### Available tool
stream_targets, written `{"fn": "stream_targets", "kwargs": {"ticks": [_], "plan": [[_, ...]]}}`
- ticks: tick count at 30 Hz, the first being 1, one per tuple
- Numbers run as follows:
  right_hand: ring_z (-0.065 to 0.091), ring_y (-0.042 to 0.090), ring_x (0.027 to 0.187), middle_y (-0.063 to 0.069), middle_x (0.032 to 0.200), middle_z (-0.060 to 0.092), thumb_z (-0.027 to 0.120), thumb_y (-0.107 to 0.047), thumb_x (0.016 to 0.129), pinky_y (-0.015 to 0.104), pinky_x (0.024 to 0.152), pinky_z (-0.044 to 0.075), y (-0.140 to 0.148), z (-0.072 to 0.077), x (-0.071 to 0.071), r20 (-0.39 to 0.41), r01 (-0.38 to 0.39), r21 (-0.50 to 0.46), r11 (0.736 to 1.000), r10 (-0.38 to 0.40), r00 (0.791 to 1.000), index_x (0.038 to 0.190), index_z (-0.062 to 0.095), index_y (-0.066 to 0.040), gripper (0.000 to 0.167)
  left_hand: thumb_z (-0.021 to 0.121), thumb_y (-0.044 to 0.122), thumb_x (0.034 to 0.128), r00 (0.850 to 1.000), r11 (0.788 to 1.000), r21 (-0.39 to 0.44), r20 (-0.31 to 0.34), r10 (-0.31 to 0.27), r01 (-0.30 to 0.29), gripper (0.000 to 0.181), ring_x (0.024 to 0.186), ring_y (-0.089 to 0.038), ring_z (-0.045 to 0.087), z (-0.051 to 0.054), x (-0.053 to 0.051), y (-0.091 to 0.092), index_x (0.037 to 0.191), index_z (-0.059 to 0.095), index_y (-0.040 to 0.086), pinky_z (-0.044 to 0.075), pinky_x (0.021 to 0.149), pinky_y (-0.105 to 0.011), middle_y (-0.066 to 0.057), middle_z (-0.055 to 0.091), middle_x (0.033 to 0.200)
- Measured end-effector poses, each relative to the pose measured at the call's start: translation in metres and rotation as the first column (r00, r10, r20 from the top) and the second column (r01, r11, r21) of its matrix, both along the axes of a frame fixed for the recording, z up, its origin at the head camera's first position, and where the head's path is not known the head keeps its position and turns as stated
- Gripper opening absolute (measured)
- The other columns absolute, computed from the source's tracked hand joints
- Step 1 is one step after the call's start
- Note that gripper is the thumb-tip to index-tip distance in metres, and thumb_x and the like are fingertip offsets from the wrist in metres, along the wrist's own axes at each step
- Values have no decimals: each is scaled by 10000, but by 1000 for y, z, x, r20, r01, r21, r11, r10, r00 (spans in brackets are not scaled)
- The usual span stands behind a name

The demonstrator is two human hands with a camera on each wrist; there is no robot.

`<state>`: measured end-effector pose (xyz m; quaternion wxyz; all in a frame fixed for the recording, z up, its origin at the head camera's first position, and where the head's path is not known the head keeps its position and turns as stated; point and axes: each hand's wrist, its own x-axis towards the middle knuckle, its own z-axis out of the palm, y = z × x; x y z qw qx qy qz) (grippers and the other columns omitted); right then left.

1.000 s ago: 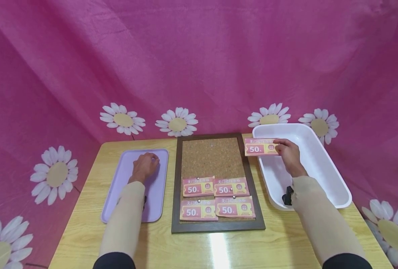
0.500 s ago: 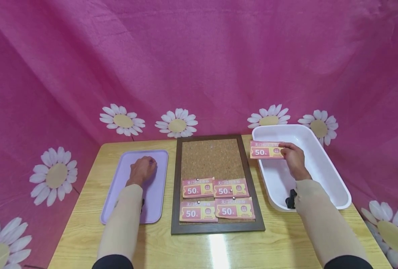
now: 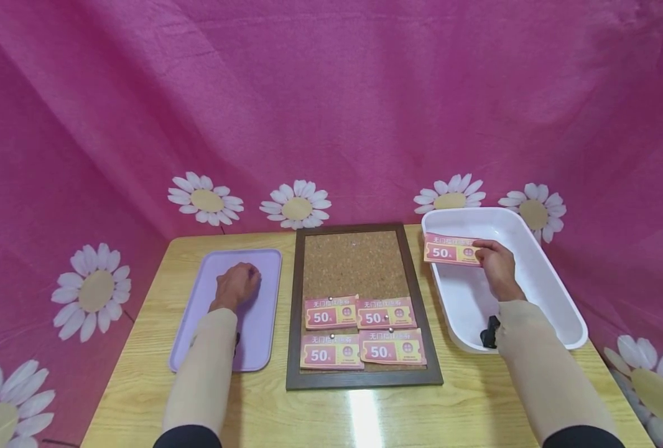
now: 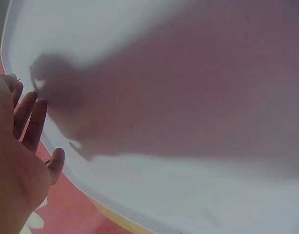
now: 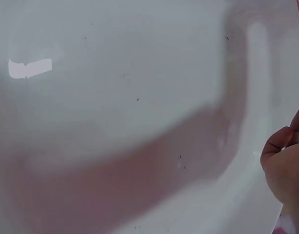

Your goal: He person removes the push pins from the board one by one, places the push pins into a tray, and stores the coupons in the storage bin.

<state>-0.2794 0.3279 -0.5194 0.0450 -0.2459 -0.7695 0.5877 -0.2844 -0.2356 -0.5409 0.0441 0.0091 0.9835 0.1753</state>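
Observation:
In the head view, my left hand (image 3: 235,286) hovers over the lavender tray (image 3: 250,354). The left wrist view shows that hand (image 4: 18,161) with thumb and finger pressed together on a tiny pointed thing, which looks like a pin, the other fingers loosely bent. My right hand (image 3: 497,267) pinches the right end of a pink and yellow coupon (image 3: 443,250) above the left rim of the white basin (image 3: 561,311). In the right wrist view, the hand (image 5: 288,161) is at the right edge; the coupon is out of sight there.
A brown-framed cork board (image 3: 354,264) lies between tray and basin. Several coupons (image 3: 331,313) are on its lower half, with small silvery pins (image 3: 390,330). The wooden table (image 3: 275,417) ends at a pink curtain (image 3: 331,112) with white flowers.
My right hand has moved right with the coupon, from beside the board's upper right corner to over the basin's left rim. The left hand has shifted slightly nearer to me.

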Motion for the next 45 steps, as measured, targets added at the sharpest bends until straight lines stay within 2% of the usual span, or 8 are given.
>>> {"fn": "stream_targets", "kwargs": {"ticks": [4, 9, 14, 21, 26, 31, 36, 45], "plan": [[448, 18, 916, 10, 1282, 531, 464, -98, 920, 166, 765, 381, 1, -1, -1, 38, 1, 20, 1000, -2, 999, 1307, 569, -60, 403, 493, 290, 934, 1000, 1000, 7, 12, 4, -4, 290, 1135, -345, 595, 0, 1, 0, 1053, 678, 101, 392, 929, -636, -101, 673, 1152], [439, 27, 929, 44, 1338, 508, 453, -110, 922, 178, 762, 373, 2, -1, -1, 66, -13, 51, 999, 9, 998, 1325, 551, -54, 418, 494, 275, 935, 1000, 1000, 6, 24, 3, -3, 285, 1160, -350, 574, 2, 4, 1, 1052, 676, 89, 373, 946, -647, -116, 644, 1194], [436, 78, 964, 92, 1384, 478, 438, -114, 916, 192, 757, 365, 5, -2, 0, 91, -32, 91, 995, 24, 996, 1335, 541, -58, 435, 497, 269, 941, 999, 1000, 2, 35, 6, -6, 285, 1183, -353, 560, 3, 5, 2, 1063, 674, 82, 358, 960, -655, -124, 627, 1222], [432, 195, 1119, 115, 1455, 443, 406, -107, 913, 224, 783, 352, 8, -3, 1, 124, -40, 115, 993, 26, 992, 1361, 517, -61, 464, 506, 267, 949, 999, 1000, -1, 45, 10, -10, 279, 1201, -348, 550, 3, 7, 2, 1070, 673, 79, 353, 975, -649, -127, 617, 1240], [424, 269, 1179, 157, 1461, 431, 381, -114, 908, 247, 790, 345, 12, -5, 2, 150, -72, 169, 983, 46, 988, 1378, 493, -51, 487, 501, 270, 949, 999, 1000, -3, 46, 8, -8, 286, 1215, -346, 539, 2, 6, 2, 1079, 672, 81, 351, 979, -649, -127, 609, 1254], [443, 293, 1147, 197, 1417, 459, 373, -115, 887, 257, 770, 346, 15, -7, 4, 164, -99, 232, 968, 62, 985, 1369, 489, -20, 505, 506, 272, 938, 999, 1000, 2, 36, 8, -8, 281, 1183, -351, 556, 2, 4, 2, 1060, 677, 85, 356, 972, -651, -120, 635, 1207], [448, 301, 1155, 208, 1415, 456, 365, -121, 887, 257, 777, 347, 14, -7, 3, 189, -115, 236, 965, 71, 979, 1372, 479, -13, 510, 512, 267, 935, 1000, 1000, -5, 22, 6, -6, 276, 1178, -354, 558, 3, 5, 3, 1053, 681, 83, 365, 961, -651, -125, 634, 1205], [430, 319, 1202, 209, 1459, 416, 362, -126, 893, 293, 824, 351, 17, -11, 0, 267, -155, 222, 963, 92, 959, 1409, 448, -31, 531, 489, 279, 956, 999, 1000, -16, 38, -5, 6, 304, 1241, -364, 513, 1, 5, 2, 1089, 676, 80, 356, 975, -650, -141, 575, 1305]]}}
